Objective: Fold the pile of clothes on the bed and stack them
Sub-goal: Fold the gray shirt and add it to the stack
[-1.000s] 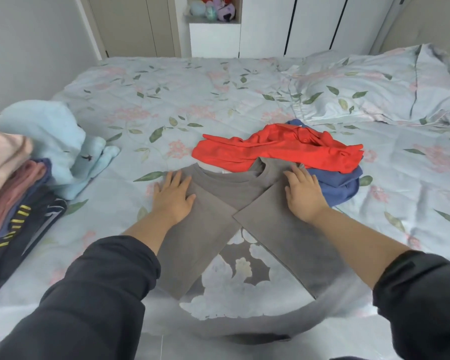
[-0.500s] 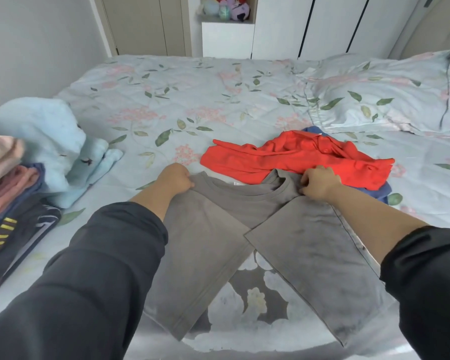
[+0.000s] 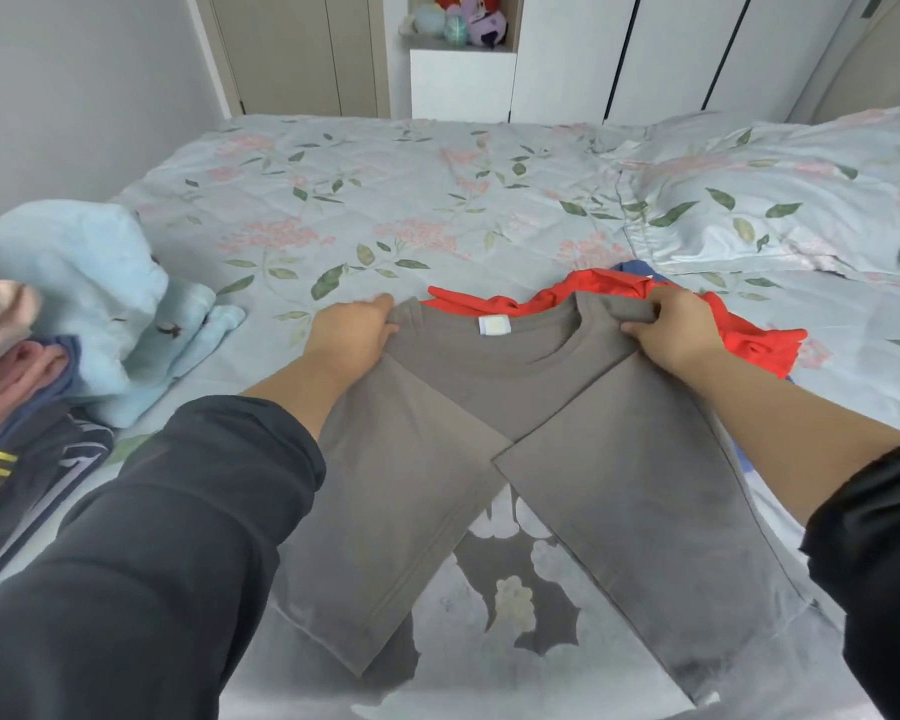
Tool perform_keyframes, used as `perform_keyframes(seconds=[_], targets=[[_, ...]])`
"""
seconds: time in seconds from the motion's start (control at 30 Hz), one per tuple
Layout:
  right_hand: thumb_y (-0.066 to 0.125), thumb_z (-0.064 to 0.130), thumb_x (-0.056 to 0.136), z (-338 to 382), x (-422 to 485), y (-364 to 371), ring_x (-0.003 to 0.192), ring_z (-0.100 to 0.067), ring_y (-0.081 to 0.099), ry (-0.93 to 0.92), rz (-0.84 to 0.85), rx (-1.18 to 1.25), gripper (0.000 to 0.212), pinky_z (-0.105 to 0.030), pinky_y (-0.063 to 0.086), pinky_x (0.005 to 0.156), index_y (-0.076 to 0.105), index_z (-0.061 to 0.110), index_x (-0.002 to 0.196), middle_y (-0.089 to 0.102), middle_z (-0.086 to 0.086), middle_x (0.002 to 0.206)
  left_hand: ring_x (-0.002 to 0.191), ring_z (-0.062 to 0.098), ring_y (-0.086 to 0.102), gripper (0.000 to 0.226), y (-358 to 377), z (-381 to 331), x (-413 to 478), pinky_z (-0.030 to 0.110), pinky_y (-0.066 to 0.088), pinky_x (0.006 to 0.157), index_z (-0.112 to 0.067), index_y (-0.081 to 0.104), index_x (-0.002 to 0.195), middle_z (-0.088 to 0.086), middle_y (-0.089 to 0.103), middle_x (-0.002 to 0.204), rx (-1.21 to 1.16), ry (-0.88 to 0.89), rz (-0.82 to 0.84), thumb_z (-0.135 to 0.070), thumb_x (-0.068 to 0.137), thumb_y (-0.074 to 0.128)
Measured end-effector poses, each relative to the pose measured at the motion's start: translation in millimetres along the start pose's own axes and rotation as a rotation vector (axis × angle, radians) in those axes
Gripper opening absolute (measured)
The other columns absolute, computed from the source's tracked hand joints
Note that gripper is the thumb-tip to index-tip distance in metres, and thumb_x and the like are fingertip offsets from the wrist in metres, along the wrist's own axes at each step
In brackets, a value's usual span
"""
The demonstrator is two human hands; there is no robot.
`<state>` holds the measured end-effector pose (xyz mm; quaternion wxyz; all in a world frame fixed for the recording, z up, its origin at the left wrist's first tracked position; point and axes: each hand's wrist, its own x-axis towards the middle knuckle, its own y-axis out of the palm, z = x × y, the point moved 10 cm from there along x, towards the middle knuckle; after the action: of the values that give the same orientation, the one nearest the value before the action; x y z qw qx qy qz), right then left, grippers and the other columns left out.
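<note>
Our left hand (image 3: 352,332) pinches the gray shirt (image 3: 489,392) at its 10 o'clock shoulder; our right hand (image 3: 671,330) grips the 2 o'clock shoulder. Shirt at 6 o'clock on the bed (image 3: 385,200), sleeves folded inward. Red garment (image 3: 749,337) touches its collar edge at 1 o'clock. Clothes stack (image 3: 17,423) at 9, pillow (image 3: 780,200) at 2.

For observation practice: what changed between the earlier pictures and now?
The left hand and right hand, earlier pressed flat on the folded sleeves of the grey shirt, moved up and now grip its shoulders. The red garment and the side pile stayed put.
</note>
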<state>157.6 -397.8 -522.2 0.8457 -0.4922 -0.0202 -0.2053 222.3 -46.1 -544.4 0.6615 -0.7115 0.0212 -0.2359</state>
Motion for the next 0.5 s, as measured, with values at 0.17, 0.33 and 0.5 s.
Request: perform_keyframes(seconds=[0.17, 0.33, 0.5], targets=[[0.068, 0.014, 0.082, 10, 28, -21, 0.074, -0.025, 0.042, 0.037, -0.163, 0.075, 0.040, -0.032, 0.024, 0.058, 0.033, 0.016, 0.063, 0.040, 0.000, 0.065, 0.079, 0.036, 0.059, 0.026, -32, 12, 40, 0.033, 0.034, 0.057, -0.004, 0.047, 0.104, 0.019, 0.062, 0.087, 0.004, -0.048, -0.103, -0.030, 0.100, 0.046], [0.070, 0.018, 0.083, 2, 13, 1, 0.077, -0.022, 0.044, 0.030, -0.009, 0.026, 0.033, -0.028, 0.028, 0.062, 0.040, 0.015, 0.068, 0.048, -0.002, 0.074, 0.088, 0.033, 0.060, 0.030, -7, 7, 18, 0.032, 0.035, 0.061, -0.010, 0.046, 0.099, 0.013, 0.063, 0.094, 0.060, -0.063, 0.029, -0.040, 0.098, 0.046], [0.071, 0.022, 0.083, 5, -22, -26, 0.068, -0.025, 0.042, 0.004, -0.005, 0.052, 0.042, -0.033, 0.025, 0.052, 0.035, 0.015, 0.062, 0.041, -0.001, 0.061, 0.068, 0.021, 0.046, 0.045, -23, 5, -26, 0.030, 0.023, 0.049, -0.013, 0.039, 0.079, -0.004, 0.043, 0.066, -0.162, 0.016, 0.069, -0.049, 0.083, 0.065]])
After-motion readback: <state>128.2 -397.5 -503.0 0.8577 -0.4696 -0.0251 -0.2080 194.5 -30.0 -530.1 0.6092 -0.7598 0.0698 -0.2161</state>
